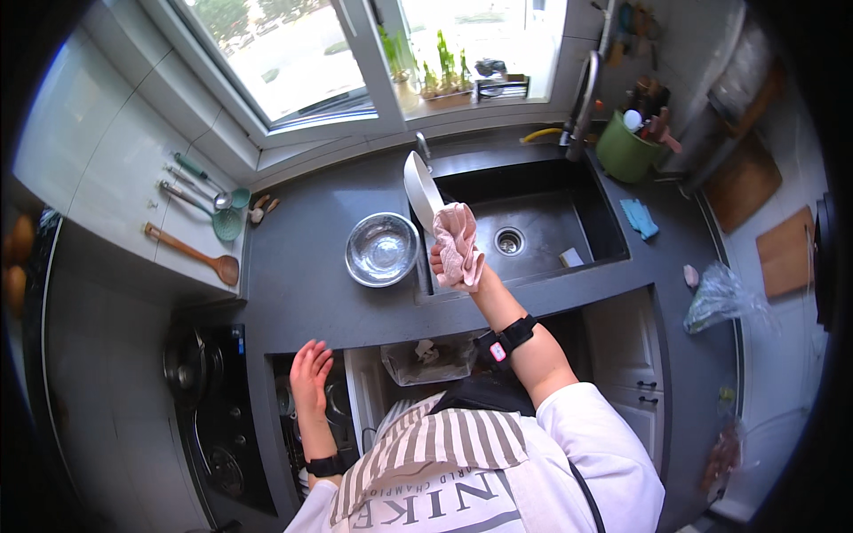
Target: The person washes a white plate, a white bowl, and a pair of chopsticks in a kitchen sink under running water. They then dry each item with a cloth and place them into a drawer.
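Observation:
My right hand (436,259) is closed around a crumpled pink cloth (457,243) above the left part of the sink (543,213). A white dish (421,190), tipped up on its side, meets the cloth at its near end. The cloth hides whether my fingers also grip the dish. Just left of the sink, a stainless steel bowl (382,250) rests on the dark grey countertop (300,280). My left hand (311,375) holds nothing, its fingers apart, by the counter's front edge.
A faucet (586,100) and a green utensil holder (625,150) stand at the sink's back right. Blue gloves (640,218) and a plastic bag (723,300) lie to the right. Below the counter is a clear bin (426,366); a gas stove (220,413) is at left.

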Motion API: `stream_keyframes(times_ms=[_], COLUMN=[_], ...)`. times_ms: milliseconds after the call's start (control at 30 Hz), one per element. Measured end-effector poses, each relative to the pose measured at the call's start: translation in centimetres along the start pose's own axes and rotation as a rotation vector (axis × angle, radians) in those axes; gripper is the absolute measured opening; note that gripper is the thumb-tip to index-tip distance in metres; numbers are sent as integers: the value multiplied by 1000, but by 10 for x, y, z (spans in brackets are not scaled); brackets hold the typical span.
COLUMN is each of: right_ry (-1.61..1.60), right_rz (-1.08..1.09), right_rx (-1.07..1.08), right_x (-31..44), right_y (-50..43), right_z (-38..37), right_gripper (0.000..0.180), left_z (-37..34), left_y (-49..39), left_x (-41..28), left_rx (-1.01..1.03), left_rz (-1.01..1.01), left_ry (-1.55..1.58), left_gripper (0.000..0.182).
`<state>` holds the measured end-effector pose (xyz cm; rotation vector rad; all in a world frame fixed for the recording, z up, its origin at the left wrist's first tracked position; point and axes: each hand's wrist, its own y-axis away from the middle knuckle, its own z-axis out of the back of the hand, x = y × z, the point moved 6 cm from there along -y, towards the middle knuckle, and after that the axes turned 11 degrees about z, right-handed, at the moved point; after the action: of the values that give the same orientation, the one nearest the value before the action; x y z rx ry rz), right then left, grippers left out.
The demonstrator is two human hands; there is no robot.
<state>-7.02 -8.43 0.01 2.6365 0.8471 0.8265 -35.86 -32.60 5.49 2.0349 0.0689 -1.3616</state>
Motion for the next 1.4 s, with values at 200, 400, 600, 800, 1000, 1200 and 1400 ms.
stream_keyframes(times_ms=[200, 400, 600, 800, 1000, 1200, 1400], right_ry=[12, 982, 798, 1220, 1304, 2180, 2361], right_rz=[108, 771, 500, 290, 1079, 1741, 1707], right_rx=[75, 400, -67, 155, 271, -155, -369], right_x=[18, 41, 34, 37, 102, 66, 55], right_y=[49, 76, 89, 143, 215, 187, 172], right_z=[-33, -87, -51, -95, -176, -222, -193], right_gripper=[31, 14, 36, 68, 34, 39, 38], left_z=[-154, -232, -252, -242, -234, -237, -230], left_y=[-14, -43, -40, -58, -57, -41, -35], left_x=[-41, -66, -53, -65, -87, -86, -109], left_rx=[570, 591, 621, 506, 486, 446, 417], left_rz=[8, -13, 13, 33, -187, -213, -392], left_ry=[-283, 81, 321, 412, 320, 271, 175], left_gripper=[50, 61, 58, 63, 75, 69, 62])
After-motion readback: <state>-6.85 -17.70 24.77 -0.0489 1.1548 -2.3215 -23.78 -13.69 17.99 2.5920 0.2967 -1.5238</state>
